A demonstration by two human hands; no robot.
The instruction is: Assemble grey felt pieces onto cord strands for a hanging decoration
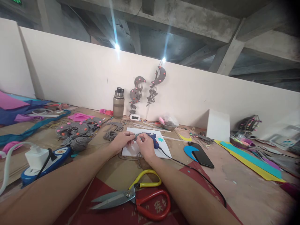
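Note:
Above a white board [127, 151], my left hand [122, 142] and my right hand [145, 146] meet with fingertips pinched. A small grey-teal piece [135, 137] sits between them, mostly covered by fingers; its kind is unclear. Loose grey yarn [138, 161] trails under my right hand. Just behind that hand lies a blue glue gun [156, 142], its black cord running right. A teal flower-shaped cutout [161, 139] rests on the board. Nearer me, scissors [128, 193] with one yellow and one red handle lie with blades slightly parted.
Grey felt pieces with coloured dots [72, 129] and a power strip [47, 165] are left. A bottle [118, 104] stands by the white partition [77, 68], where moon-shaped hangings [159, 76] hang. Right are a phone [201, 155], a blue crescent [189, 152] and coloured strips [250, 159].

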